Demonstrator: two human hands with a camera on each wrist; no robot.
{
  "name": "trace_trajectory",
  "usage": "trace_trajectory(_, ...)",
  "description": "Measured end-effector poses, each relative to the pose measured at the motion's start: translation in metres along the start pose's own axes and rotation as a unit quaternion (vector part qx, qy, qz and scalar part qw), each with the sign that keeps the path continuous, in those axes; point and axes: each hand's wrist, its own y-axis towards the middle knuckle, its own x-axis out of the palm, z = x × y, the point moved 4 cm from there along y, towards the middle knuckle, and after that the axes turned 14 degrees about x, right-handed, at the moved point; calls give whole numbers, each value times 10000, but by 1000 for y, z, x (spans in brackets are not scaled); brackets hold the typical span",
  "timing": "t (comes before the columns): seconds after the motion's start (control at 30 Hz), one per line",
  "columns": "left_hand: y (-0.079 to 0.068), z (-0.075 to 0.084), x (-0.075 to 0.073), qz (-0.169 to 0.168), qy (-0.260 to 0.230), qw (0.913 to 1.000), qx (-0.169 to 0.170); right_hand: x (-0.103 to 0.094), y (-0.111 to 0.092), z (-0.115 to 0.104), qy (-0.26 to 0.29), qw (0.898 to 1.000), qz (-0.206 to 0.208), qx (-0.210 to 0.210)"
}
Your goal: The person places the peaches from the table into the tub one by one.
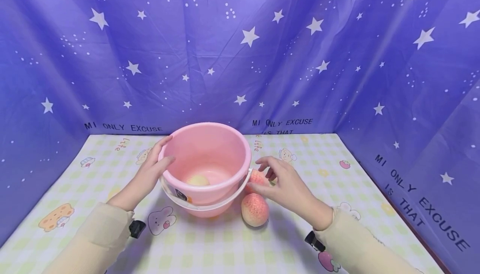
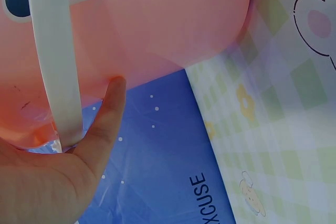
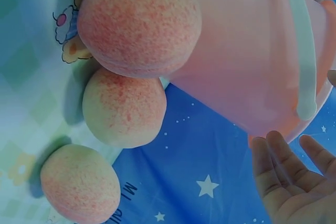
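Note:
A pink bucket with a white handle stands on the table, its mouth tipped slightly towards me. My left hand holds its left rim, thumb over the edge; in the left wrist view one finger lies against the outer wall. A pale round fruit lies inside. To the bucket's right, my right hand hovers with loosely bent fingers, holding nothing. Below it is a peach, with another peach partly hidden behind the fingers. The right wrist view shows a third peach in the row.
A checked cloth with cartoon prints covers the table. Behind it and at both sides hangs a purple-blue curtain with white stars. The table's right edge runs beside the right arm.

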Motion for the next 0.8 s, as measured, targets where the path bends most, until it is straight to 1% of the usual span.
trace_trajectory(0.17, 0, 1, 0, -8, -8, 10000, -24, 4, -2, 4, 39, 10000, -24, 57)
trace_trajectory(0.33, 0, 0, 0, -17, 7, 10000, -45, 9, -3, 7, 75, 9997, -152, 155)
trace_trajectory(0.6, 0, 0, 0, -18, 21, 10000, -37, 13, -6, 10, 116, 9995, -260, 142)
trace_trajectory(0.8, 0, 0, 0, -6, 20, 10000, -37, 17, -8, 13, 160, 9990, -329, 248)
